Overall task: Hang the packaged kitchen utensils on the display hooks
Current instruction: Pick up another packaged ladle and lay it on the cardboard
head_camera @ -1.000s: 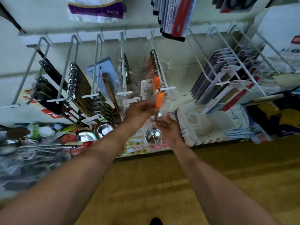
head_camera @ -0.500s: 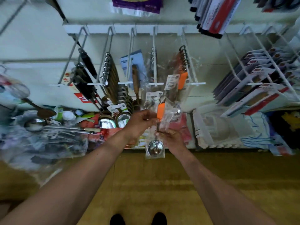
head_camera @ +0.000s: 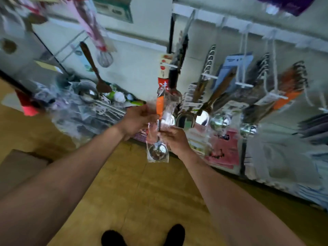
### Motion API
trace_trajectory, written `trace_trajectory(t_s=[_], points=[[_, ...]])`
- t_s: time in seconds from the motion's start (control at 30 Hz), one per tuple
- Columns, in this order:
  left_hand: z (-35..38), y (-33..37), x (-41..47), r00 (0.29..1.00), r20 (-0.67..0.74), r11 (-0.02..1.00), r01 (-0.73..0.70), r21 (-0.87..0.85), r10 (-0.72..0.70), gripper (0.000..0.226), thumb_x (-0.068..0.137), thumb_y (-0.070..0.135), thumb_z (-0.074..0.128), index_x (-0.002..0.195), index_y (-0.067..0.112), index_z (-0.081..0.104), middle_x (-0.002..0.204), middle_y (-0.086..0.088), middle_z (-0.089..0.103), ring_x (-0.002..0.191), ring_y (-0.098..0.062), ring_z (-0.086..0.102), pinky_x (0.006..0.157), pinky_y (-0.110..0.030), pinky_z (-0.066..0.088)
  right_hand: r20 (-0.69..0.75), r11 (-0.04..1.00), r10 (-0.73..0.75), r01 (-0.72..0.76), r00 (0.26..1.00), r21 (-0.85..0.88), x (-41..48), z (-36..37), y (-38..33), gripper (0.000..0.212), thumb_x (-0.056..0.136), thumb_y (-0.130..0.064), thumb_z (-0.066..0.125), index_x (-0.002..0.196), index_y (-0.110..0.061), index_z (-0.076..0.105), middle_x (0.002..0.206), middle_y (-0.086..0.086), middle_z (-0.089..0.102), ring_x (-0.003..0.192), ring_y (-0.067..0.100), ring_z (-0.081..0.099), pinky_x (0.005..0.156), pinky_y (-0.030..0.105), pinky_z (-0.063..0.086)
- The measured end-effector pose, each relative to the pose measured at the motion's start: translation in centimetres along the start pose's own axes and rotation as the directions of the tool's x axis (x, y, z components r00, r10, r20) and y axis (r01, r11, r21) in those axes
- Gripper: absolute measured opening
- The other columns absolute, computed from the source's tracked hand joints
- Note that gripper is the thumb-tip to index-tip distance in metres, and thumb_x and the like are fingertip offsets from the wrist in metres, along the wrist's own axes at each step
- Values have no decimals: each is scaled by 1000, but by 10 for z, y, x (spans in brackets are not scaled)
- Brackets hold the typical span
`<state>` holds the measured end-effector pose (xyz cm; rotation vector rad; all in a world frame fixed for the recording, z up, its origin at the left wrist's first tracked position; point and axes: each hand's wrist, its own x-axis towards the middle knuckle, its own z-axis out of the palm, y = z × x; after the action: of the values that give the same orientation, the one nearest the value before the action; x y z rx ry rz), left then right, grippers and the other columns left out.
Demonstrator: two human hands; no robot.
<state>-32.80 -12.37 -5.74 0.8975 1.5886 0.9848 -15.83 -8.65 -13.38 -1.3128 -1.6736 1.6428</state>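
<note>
The wall display is carrying most of the finished work: its white hooks are holding several rows of packaged utensils, among them a row of ladles and, further right, a row of orange-handled scoops. That is pointing to a task that is well under way but not done. Below and to the left, a heap of wrapped utensils is lying on the low shelf and waiting to be hung. The blur is making it hard to count them or to tell whether a bin or only the shelf is holding them. 1 packaged scoop is being held upright in front of the display, near the leftmost hooks and touching none of them, so it is not yet hanging. My guess is that it is being lined up for a hook, and the matching orange row is sitting well to the right. The left hand is gripping the package at the side of the orange handle. The right hand is pinching the wrapper lower down, just above the metal bowl. As for containers, a brown box is sitting on the floor at the left edge, and its inside is not showing. The clear bag is enclosing 1 scoop, bowl end down.
</note>
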Motion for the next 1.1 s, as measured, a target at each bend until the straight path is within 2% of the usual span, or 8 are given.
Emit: trace_trajectory(t_s=[0.2, 0.3, 0.4, 0.6, 0.73, 0.87, 1.0, 1.1], points=[[-113, -35, -30, 989, -145, 1000, 21, -11, -22, 16, 85, 13, 76, 94, 25, 71, 87, 10, 75, 80, -8, 70, 74, -24, 56, 113, 998, 61, -60, 992, -13, 16, 120, -26, 24, 87, -10, 73, 109, -3, 72, 95, 3, 73, 72, -7, 64, 73, 13, 48], [-175, -49, -54, 977, -212, 995, 5, -100, -26, 17, 85, 7, 74, 97, 18, 70, 86, 6, 73, 75, -5, 69, 66, -19, 55, 172, 998, 63, -59, 983, -23, 25, 185, -44, 23, 86, -9, 74, 108, -3, 72, 94, 1, 72, 76, -1, 66, 77, 17, 51], [-240, -65, -80, 964, -262, 990, -5, -138, -32, 18, 87, 6, 72, 99, 19, 69, 94, 3, 74, 81, -8, 70, 74, -25, 59, 226, 995, 65, -45, 972, -94, 29, 252, -63, 21, 85, -19, 77, 104, -14, 75, 93, -5, 74, 81, 5, 68, 82, 21, 54], [-357, -106, -137, 921, -380, 972, -4, -233, -87, 29, 87, 8, 72, 115, 4, 67, 105, -7, 73, 89, -15, 70, 73, -25, 60, 339, 999, 28, -14, 941, -44, 24, 383, -94, 18, 84, -4, 74, 102, -4, 72, 90, 3, 71, 78, 7, 66, 81, 21, 55], [-419, -138, -177, 870, -467, 946, 0, -324, -159, 17, 87, 9, 72, 100, 19, 68, 90, 7, 74, 78, -3, 71, 65, -18, 57, 442, 996, -20, 54, 897, -64, 17, 464, -101, 20, 85, 3, 71, 104, 7, 70, 78, -3, 69, 66, -4, 63, 69, 13, 52], [-473, -169, -216, 805, -554, 929, -11, -369, -211, 15, 89, 8, 70, 98, 19, 68, 88, 8, 75, 79, -4, 70, 65, -19, 57, 544, 995, -12, 62, 839, -73, 5, 534, -108, 9, 84, -4, 74, 88, -12, 73, 78, -6, 72, 71, 4, 65, 69, 15, 52], [-518, -195, -244, 734, -628, 920, -12, -393, -259, 15, 90, 9, 69, 104, 14, 67, 94, 2, 73, 75, -1, 70, 61, -16, 55, 619, 990, -22, 103, 785, -95, 0, 596, -112, 17, 86, -6, 73, 98, 4, 68, 87, 1, 70, 73, 3, 64, 73, 16, 54], [-546, -211, -258, 677, -669, 904, -12, -428, -307, 20, 91, 9, 69, 110, 11, 66, 98, 1, 72, 75, 0, 70, 61, -14, 53, 668, 990, 13, 85, 744, -113, 6, 636, -112, 19, 87, -1, 70, 104, 9, 67, 87, 0, 68, 65, -7, 62, 66, 10, 50]])
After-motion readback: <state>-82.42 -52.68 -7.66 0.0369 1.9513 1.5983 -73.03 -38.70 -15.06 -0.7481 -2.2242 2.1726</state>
